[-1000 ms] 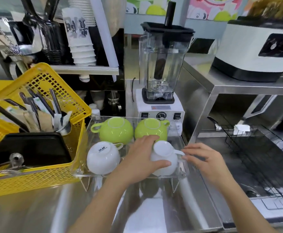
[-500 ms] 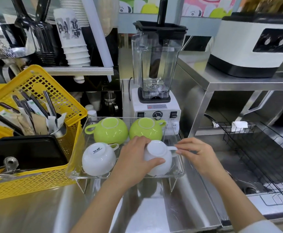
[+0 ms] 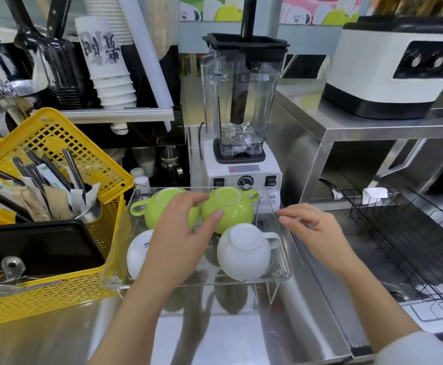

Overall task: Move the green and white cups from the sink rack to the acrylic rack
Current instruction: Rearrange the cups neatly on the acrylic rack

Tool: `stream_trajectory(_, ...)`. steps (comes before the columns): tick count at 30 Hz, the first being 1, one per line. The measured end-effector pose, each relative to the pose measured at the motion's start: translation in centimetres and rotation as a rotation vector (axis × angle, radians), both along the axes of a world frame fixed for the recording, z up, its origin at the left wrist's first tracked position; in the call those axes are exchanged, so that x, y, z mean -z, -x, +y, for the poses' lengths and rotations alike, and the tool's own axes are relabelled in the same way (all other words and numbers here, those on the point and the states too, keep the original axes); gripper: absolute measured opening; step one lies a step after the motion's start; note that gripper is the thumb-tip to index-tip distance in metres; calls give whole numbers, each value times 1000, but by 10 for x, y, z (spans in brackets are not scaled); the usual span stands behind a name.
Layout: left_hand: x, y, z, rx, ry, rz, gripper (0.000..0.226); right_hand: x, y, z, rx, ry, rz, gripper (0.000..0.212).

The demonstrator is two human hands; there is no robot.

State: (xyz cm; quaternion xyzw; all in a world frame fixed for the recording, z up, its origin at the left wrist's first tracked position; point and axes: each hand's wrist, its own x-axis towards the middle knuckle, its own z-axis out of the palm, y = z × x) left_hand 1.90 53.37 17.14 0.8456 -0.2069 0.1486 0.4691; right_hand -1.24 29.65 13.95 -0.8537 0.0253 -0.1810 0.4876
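Right now you have four cups sitting upside down in the acrylic rack (image 3: 284, 248), a clear tray on thin legs standing on the steel counter (image 3: 44, 335). Count them: two green, two white. The left green cup (image 3: 159, 206) and the right green cup (image 3: 230, 209) fill the back row, glossy lime with pale foot rings and their handles pointing outward. The right white cup (image 3: 244, 252) sits in front, round-bellied, handle toward the right wall. The left white cup (image 3: 137, 255) is half hidden by your forearm, with dark lettering on its side.

Your left hand (image 3: 180, 238) is spread loosely over the middle of the rack, holding nothing, fingertips resting against the two green cups. Your right hand (image 3: 312, 230) hovers at the rack's right wall, fingers relaxed and apart, also empty.

The black wire sink rack (image 3: 399, 233) to your right holds no cups.
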Motion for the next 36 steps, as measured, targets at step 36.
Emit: stream_trajectory(36, 20, -94, -36, 140, -644, 239, 68, 8, -86, 1, -7, 481, 194, 18)
